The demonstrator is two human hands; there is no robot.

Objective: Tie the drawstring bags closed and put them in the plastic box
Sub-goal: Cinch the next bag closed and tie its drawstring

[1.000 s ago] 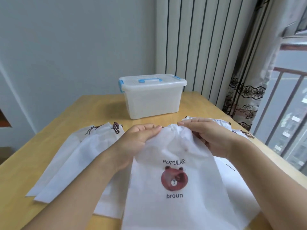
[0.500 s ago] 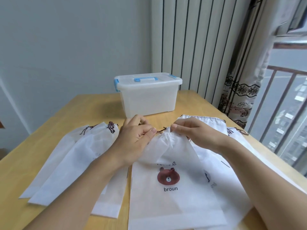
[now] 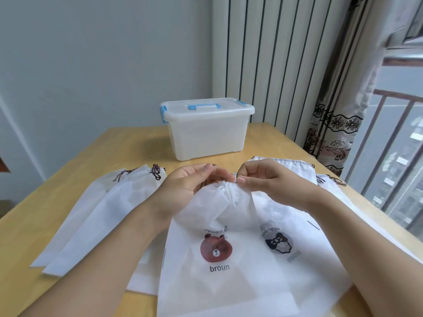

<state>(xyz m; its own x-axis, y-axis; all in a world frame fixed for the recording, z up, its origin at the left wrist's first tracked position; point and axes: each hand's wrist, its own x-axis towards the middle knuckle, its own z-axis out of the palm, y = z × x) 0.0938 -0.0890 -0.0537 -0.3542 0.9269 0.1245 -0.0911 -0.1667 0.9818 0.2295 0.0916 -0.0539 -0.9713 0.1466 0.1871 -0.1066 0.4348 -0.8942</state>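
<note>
Both hands pinch the gathered mouth of the bear bag [image 3: 219, 266] lying on the table [image 3: 75, 179]: left hand [image 3: 183, 186], right hand [image 3: 263, 179], probably on its cord. The lidded plastic box [image 3: 206, 131] stands behind.

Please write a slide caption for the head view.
Both hands gather the bear bag mouth; lidded plastic box behind.

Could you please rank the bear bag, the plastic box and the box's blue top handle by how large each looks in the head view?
1. bear bag, though it lies nearest the camera, so this is partly nearness.
2. plastic box.
3. blue top handle, clearly smallest.
</note>
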